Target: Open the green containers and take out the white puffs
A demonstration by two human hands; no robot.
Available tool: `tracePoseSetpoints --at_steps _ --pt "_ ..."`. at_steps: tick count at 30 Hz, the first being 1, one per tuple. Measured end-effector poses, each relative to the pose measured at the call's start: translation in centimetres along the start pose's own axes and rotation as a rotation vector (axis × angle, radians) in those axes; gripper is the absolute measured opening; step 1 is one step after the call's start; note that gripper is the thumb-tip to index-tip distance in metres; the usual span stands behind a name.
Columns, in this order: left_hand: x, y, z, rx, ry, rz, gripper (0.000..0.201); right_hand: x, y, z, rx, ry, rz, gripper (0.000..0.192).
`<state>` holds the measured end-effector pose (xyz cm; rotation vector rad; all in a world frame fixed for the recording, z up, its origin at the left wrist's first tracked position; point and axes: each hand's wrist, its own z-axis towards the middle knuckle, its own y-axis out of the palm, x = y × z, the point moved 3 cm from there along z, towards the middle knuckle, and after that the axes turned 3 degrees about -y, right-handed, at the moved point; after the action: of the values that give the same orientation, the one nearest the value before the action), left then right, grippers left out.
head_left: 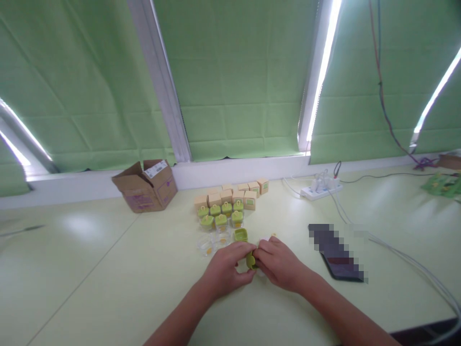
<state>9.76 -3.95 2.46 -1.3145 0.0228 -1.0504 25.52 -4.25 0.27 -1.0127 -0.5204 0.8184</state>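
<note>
- Both hands meet over the table (108,288): my left hand (225,271) and right hand (277,262) are pinched together on a small green lid (251,260), fingers clamped on it from either side.
- To do this well, I judge I should keep the lid square between my fingertips and press evenly.
- Just beyond sit a loose green lid (241,234) and clear empty jars (212,244).
- Farther back stand lidded jars (221,215), small tan boxes (234,192), a cardboard box (146,186); a phone (340,259) lies to my right.
</note>
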Motion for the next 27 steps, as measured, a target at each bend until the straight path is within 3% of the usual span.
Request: tracePoseSetpoints --at_steps 11,19,27 --pt "-0.2 0.0 -0.2 0.052 0.019 0.102 0.045 0.2 -0.6 -0.3 0.023 0.063 0.150 0.014" --pt "-1.5 -0.1 -0.3 0.080 0.019 0.232 0.045 0.5 -1.2 -0.6 0.130 0.120 0.424 0.011" --pt "-2.0 -0.8 -0.5 0.183 0.080 0.336 0.043 4.2 -1.9 -2.0 0.339 0.412 0.408 0.015"
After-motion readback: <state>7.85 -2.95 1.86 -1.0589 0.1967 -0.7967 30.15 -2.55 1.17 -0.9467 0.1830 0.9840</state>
